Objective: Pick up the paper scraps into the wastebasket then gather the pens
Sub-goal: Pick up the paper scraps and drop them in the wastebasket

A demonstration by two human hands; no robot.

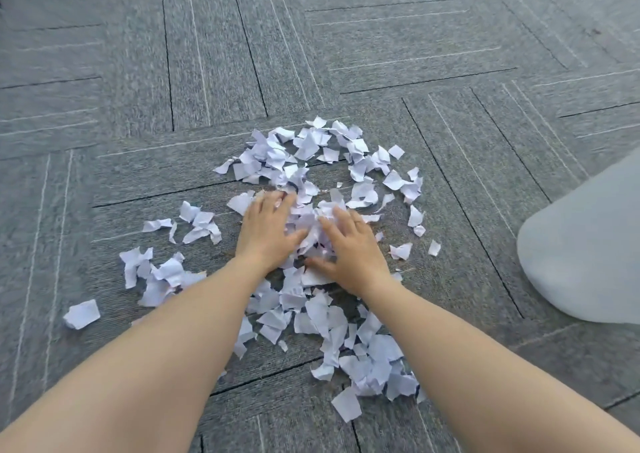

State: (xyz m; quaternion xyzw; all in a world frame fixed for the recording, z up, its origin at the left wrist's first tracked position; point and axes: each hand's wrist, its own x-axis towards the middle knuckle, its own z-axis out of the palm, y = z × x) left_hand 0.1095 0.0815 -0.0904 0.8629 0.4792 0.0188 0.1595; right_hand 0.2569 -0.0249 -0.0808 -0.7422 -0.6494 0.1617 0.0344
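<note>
Head view: torn white paper scraps (304, 161) lie scattered in a loose ring on a grey carpet-tile floor (381, 54), with a denser mound at the centre.

Left hand (268, 232) rests palm down on the left side of the central mound, fingers spread and flat, not closed around anything. Right hand (349, 246) rests palm down on the right side of the same mound, fingers likewise spread, thumb pointing inward across a scrap near the wrist. The two hands are angled toward each other, with the mound of scraps between them. Both bare forearms extend from the bottom corners of the frame.

Separate clusters of scraps lie to the left of the left forearm, between the forearms, and beyond the hands. One single scrap (82, 314) sits apart at the far left.

A pale grey rounded object (581, 244) occupies the right edge, on the floor, clear of the scraps; its identity cannot be determined.
</note>
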